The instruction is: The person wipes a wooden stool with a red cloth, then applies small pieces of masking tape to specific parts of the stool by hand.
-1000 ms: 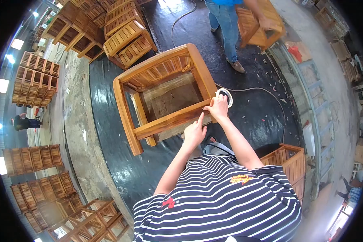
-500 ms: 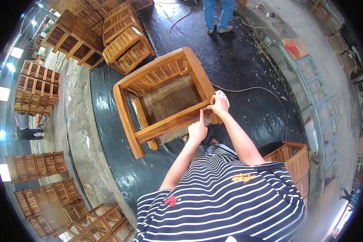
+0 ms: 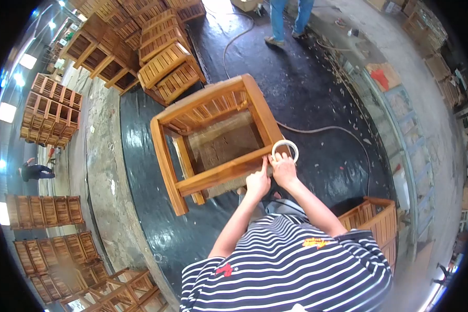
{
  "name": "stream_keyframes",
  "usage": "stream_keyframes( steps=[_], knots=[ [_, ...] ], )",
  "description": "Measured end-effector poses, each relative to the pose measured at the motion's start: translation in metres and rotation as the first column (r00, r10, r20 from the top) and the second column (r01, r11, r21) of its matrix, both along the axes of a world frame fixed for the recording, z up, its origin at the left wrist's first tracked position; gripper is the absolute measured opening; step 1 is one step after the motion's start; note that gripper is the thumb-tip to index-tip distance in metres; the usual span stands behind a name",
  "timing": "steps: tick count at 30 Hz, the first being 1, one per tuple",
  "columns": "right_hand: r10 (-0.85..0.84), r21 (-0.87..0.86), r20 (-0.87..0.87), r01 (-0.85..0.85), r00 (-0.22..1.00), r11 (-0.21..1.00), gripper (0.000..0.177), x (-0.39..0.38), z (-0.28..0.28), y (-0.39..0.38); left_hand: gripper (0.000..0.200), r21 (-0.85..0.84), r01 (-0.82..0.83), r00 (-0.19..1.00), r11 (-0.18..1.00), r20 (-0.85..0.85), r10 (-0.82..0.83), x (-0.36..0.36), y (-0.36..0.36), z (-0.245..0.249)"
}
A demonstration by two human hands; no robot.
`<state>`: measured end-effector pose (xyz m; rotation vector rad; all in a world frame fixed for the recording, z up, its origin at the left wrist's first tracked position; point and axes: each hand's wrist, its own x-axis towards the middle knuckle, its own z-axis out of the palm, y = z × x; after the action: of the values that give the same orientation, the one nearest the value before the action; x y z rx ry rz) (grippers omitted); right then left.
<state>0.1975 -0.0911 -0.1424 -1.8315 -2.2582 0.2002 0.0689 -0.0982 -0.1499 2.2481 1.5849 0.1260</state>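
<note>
A wooden armchair frame (image 3: 221,170) with slatted panels lies in front of me. My right hand (image 3: 284,171) grips a roll of white tape (image 3: 296,150) at the right end of its near rail. The roll's ring stands up above my fingers. Just to the left, my left hand (image 3: 258,183) has its index finger stretched out against the same rail end, with the other fingers curled. Whether a strip of tape lies under that fingertip is too small to tell.
Stacked wooden chair frames (image 3: 171,73) stand at the back left. Another slatted wooden piece (image 3: 374,218) is near my right side. A hose (image 3: 343,130) crosses the black floor sheet (image 3: 327,177). A person in jeans (image 3: 286,21) stands beyond, and another person (image 3: 35,171) is far left.
The tape roll has turned into clearer view above my right hand, which sits slightly lower in view. My left index finger stays at the rail end. The person in jeans has shifted their legs.
</note>
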Motion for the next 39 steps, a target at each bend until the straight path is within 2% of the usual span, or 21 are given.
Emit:
stream_keyframes(
  steps=[4,8,10,12,13,14,17,19,22,24,26,28,30,32,33,34,35,36,37,38,39],
  knots=[
    [0.042,-0.104,0.163,-0.025,0.986,0.994,0.017,-0.013,0.010,0.008,0.077,0.002,0.006,1.000,1.000,0.009,-0.006,0.008,0.005,-0.011],
    [0.065,-0.197,0.185,-0.028,0.981,0.980,0.020,-0.013,0.012,0.018,0.068,0.072,-0.012,1.000,0.997,-0.018,0.014,0.005,0.004,-0.012],
    [0.033,-0.205,0.126,-0.006,0.992,0.979,0.023,-0.012,0.007,0.015,0.069,-0.055,-0.028,1.000,0.998,-0.007,0.028,-0.002,0.004,-0.005],
    [0.025,-0.119,0.116,-0.011,0.993,0.993,0.023,-0.012,-0.002,0.002,0.071,-0.169,-0.026,0.999,0.985,-0.046,0.018,-0.006,0.007,0.009],
    [0.017,-0.006,0.112,-0.016,0.994,1.000,0.024,-0.014,-0.006,-0.002,0.072,-0.168,-0.029,0.999,0.985,-0.040,0.022,-0.006,0.008,0.011],
    [0.030,-0.010,0.116,-0.030,0.993,1.000,0.019,-0.014,-0.011,-0.003,0.071,-0.223,-0.020,0.999,0.975,-0.045,0.010,-0.005,0.010,0.012],
    [0.042,-0.183,0.202,-0.004,0.979,0.983,0.013,-0.026,0.001,0.005,0.069,-0.185,0.019,1.000,0.983,0.028,-0.014,-0.004,0.005,-0.022],
    [0.060,-0.235,0.163,-0.020,0.985,0.972,0.014,-0.026,0.015,0.012,0.068,-0.276,0.086,0.996,0.957,0.034,-0.080,-0.010,0.017,-0.004],
    [0.002,-0.341,0.038,0.012,0.999,0.940,0.016,-0.015,0.037,0.020,0.064,-0.286,0.109,0.980,0.952,0.189,-0.055,-0.036,0.021,0.024],
    [-0.089,-0.393,-0.013,0.077,0.996,0.916,0.022,-0.011,0.050,0.022,0.061,-0.338,0.011,0.969,0.941,0.236,0.074,-0.060,0.023,0.038],
    [-0.201,-0.368,-0.162,0.130,0.966,0.921,0.030,-0.009,0.066,0.026,0.057,-0.346,-0.129,0.897,0.929,0.359,0.259,-0.093,0.027,0.057],
    [-0.297,-0.253,-0.232,0.237,0.926,0.938,0.040,-0.006,0.058,0.033,0.050,-0.206,-0.337,0.789,0.919,0.470,0.395,-0.135,0.034,0.048],
    [-0.387,-0.140,-0.122,0.370,0.914,0.918,0.046,-0.007,0.048,0.052,0.046,-0.293,-0.539,0.612,0.790,0.508,0.606,-0.185,0.049,0.055],
    [-0.450,-0.156,-0.066,0.436,0.890,0.886,0.054,-0.007,0.039,0.077,0.049,-0.232,-0.718,0.444,0.657,0.574,0.688,-0.241,0.062,0.031],
    [-0.464,-0.146,0.011,0.460,0.886,0.876,0.058,-0.008,0.035,0.089,0.051,0.033,-0.798,0.548,0.602,0.456,0.701,-0.268,0.067,0.021],
    [-0.472,-0.136,0.089,0.480,0.877,0.867,0.061,-0.008,0.029,0.102,0.054,0.304,-0.792,0.608,0.529,0.313,0.730,-0.289,0.072,0.011],
    [-0.494,-0.162,0.068,0.498,0.867,0.852,0.070,-0.006,0.020,0.113,0.055,0.206,-0.849,0.528,0.487,0.288,0.799,-0.303,0.078,0.004],
    [-0.487,-0.168,0.083,0.494,0.869,0.853,0.070,-0.005,0.016,0.124,0.056,0.107,-0.896,0.444,0.431,0.247,0.861,-0.314,0.081,-0.003],
    [-0.504,-0.147,0.104,0.514,0.857,0.845,0.072,-0.004,0.012,0.133,0.060,-0.351,-0.817,0.290,0.458,0.436,0.852,-0.328,0.086,-0.004],
    [-0.519,-0.132,0.125,0.532,0.846,0.836,0.074,-0.004,0.007,0.140,0.063,-0.709,-0.528,0.053,0.467,0.521,0.852,-0.339,0.091,-0.005],
    [-0.563,-0.148,0.013,0.558,0.826,0.816,0.073,-0.002,0.002,0.145,0.063,-0.855,-0.337,-0.112,0.394,0.451,0.885,-0.341,0.093,-0.010]
  ],
)
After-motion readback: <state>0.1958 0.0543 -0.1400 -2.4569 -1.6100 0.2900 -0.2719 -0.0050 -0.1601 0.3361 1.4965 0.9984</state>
